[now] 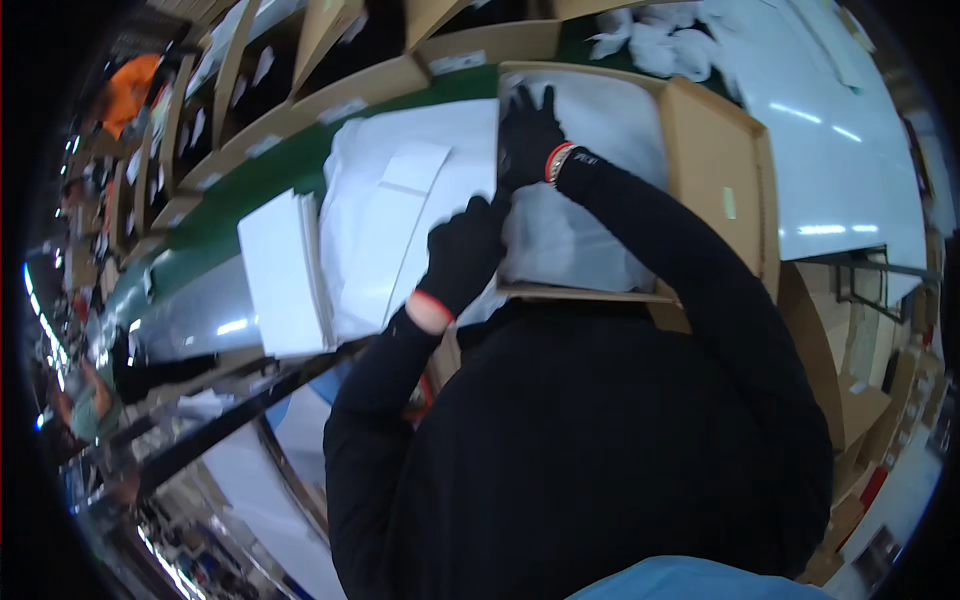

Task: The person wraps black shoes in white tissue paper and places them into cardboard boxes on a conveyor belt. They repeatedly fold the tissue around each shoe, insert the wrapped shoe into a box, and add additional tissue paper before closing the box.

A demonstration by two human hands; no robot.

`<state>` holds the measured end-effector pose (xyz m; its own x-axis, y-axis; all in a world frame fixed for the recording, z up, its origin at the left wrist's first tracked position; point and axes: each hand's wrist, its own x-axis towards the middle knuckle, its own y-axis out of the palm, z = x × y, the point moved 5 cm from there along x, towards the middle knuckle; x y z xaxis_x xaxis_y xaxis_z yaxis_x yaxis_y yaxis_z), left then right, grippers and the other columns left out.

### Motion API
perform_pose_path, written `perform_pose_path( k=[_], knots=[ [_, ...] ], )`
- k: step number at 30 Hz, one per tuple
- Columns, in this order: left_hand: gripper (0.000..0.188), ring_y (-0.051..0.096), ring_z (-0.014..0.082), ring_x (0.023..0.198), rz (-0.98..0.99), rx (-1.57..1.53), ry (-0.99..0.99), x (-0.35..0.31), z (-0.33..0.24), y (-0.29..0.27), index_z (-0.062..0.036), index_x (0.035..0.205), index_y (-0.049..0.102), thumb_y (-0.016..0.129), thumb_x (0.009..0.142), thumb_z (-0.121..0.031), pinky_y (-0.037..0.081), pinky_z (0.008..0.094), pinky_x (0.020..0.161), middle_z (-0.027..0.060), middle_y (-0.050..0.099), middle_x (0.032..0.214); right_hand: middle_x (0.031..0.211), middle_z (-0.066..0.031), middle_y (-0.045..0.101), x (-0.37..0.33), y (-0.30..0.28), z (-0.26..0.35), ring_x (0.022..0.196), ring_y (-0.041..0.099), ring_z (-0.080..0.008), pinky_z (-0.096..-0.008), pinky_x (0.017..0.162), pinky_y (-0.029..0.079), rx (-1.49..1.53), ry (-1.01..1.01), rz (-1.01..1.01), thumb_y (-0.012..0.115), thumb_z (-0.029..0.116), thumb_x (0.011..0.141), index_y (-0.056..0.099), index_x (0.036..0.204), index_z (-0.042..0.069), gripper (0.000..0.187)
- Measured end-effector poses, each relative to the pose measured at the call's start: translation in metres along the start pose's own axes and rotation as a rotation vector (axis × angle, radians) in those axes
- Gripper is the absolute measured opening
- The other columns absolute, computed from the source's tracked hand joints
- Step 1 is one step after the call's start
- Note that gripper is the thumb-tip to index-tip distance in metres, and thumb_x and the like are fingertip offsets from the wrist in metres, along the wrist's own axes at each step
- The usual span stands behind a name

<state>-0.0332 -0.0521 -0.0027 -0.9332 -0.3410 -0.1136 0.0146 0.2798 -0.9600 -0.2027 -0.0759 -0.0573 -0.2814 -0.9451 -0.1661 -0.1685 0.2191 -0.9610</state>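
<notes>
An open cardboard box (590, 294) sits in front of me, filled with a white, soft-looking wrapped bundle (600, 235). Its lid (715, 160) is folded out to the right and has a small pale sticker on it. My right hand (530, 140), in a black glove with a red-edged cuff, lies on the bundle near the box's left wall, fingers spread. My left hand (465, 250), gloved alike, is closed with its fingertips at the left wall of the box. Under and beside that hand are white sheets (400, 200) lying on white wrapping.
A stack of white folded cards or flat boxes (285, 275) stands at the left. Cardboard bins (350, 100) with dark contents line the back. Crumpled white plastic (670, 45) lies beyond the box, and a shiny white surface (845, 150) extends at right. Another person (95, 405) is at far left.
</notes>
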Motion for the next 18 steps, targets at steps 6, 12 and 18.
perform_pose_path(
  k=[6, 12, 18],
  knots=[
    [0.064, 0.060, 0.0170, 0.055, -0.310, -0.493, -0.272, -0.037, 0.013, -0.001, -0.0081, 0.138, 0.040, 0.069, 0.084, -0.026, 0.047, 0.0299, 0.055, 0.0041, 0.064, 0.080, 0.137, -0.0143, 0.047, -0.128, 0.025, -0.206, 0.131, 0.039, -0.0313, -0.0421, 0.109, 0.027, 0.364, 0.363, -0.895, 0.074, 0.036, 0.077, 0.046, 0.132, 0.008, 0.067],
    [0.058, 0.063, 0.0315, 0.061, -0.001, -0.484, -0.138, -0.006, 0.007, 0.037, -0.0005, 0.139, 0.036, 0.053, 0.093, -0.032, 0.046, 0.0407, 0.056, 0.0107, 0.063, 0.064, 0.127, -0.0221, 0.055, -0.350, 0.217, -0.352, 0.119, 0.052, -0.0326, -0.0393, 0.100, 0.040, 1.032, 0.800, 0.374, 0.063, 0.059, 0.079, 0.047, 0.131, -0.002, 0.082],
    [0.053, 0.063, 0.0363, 0.063, -0.038, -0.349, -0.062, 0.017, -0.028, 0.028, 0.0016, 0.133, 0.044, 0.054, 0.088, -0.025, 0.048, 0.0463, 0.055, 0.0183, 0.063, 0.066, 0.088, -0.0145, 0.063, -0.386, 0.104, -0.426, 0.081, 0.056, -0.0296, -0.0409, 0.075, 0.047, 0.638, 0.646, -0.251, 0.056, 0.035, 0.092, 0.062, 0.098, 0.003, 0.033]
  ],
)
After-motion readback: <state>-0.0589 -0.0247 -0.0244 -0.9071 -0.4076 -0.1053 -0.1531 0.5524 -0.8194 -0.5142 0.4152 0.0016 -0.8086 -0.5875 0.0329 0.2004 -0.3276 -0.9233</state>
